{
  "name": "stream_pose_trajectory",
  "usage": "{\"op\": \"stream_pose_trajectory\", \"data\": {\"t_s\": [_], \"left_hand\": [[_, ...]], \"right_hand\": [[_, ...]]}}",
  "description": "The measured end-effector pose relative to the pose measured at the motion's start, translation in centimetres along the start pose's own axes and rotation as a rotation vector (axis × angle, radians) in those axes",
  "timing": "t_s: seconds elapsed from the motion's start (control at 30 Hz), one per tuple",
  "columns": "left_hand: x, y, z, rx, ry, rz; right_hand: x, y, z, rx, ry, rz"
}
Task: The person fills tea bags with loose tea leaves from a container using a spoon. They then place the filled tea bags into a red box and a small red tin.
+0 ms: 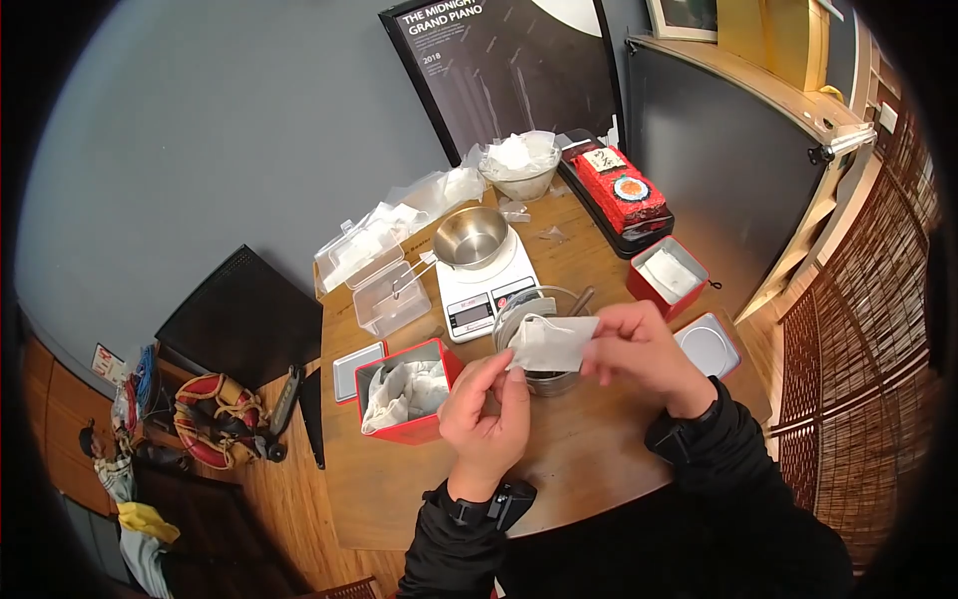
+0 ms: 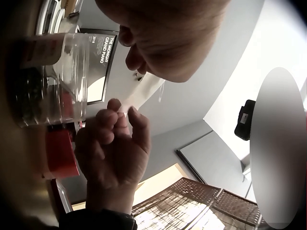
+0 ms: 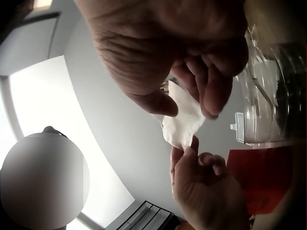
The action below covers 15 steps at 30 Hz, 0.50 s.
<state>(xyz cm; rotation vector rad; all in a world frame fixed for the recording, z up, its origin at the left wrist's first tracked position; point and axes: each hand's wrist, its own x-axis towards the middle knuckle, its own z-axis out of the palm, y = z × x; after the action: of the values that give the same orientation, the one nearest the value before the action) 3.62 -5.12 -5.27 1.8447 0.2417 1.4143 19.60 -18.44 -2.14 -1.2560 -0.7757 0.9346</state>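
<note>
A small white pouch with a thin string (image 1: 552, 344) is held up between both hands above a clear jar (image 1: 534, 299). My left hand (image 1: 486, 416) pinches its left corner between thumb and fingers. At its other end my right hand (image 1: 644, 351) grips the edge. In the right wrist view the pouch (image 3: 181, 117) hangs flat between the right hand (image 3: 163, 52) and the left hand's fingertips (image 3: 189, 151). Dark contents show in the jar (image 2: 72, 86) in the left wrist view.
Left of the jar stands a red tin (image 1: 404, 431) with white pouches. Behind are a scale (image 1: 489, 290) bearing a steel pan (image 1: 471, 238), a clear box (image 1: 391, 299) and a glass bowl (image 1: 521, 185). A second red tin (image 1: 654, 290) and a red package (image 1: 619, 190) stand right.
</note>
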Motion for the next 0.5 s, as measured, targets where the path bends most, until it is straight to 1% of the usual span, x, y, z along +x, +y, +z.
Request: {"op": "stream_pose_trajectory", "data": {"t_s": [0.03,0.07,0.13,0.17,0.23,0.27,0.33,0.47,0.5], "left_hand": [[0.2,0.2,-0.2,0.008,-0.034,0.013],[0.5,0.4,-0.4,0.007,-0.033,0.012],[0.9,0.8,-0.4,0.043,-0.106,0.071],[0.9,0.9,-0.3,0.039,-0.110,0.069],[1.0,1.0,-0.1,0.054,-0.140,0.109],[0.9,1.1,-0.1,0.052,-0.144,0.108],[0.6,1.3,-0.3,0.071,-0.151,0.024],[0.6,0.9,-0.2,0.079,-0.144,0.033],[0.8,0.8,0.0,0.086,-0.122,0.086]], "right_hand": [[-0.1,0.0,-0.2,0.026,0.057,-0.088],[-0.1,0.0,-0.2,0.025,0.057,-0.088],[-0.3,0.1,-0.2,0.038,0.107,-0.236],[-0.3,0.3,-0.3,0.039,0.113,-0.235],[-0.3,0.8,-0.6,-0.132,0.043,-0.346],[-0.3,0.7,-0.6,-0.130,0.046,-0.344],[-0.2,0.5,-0.7,-0.258,-0.076,-0.355],[-0.2,0.2,-0.3,-0.277,-0.058,-0.308],[-0.2,0.1,-0.2,-0.299,-0.036,-0.307]]}}
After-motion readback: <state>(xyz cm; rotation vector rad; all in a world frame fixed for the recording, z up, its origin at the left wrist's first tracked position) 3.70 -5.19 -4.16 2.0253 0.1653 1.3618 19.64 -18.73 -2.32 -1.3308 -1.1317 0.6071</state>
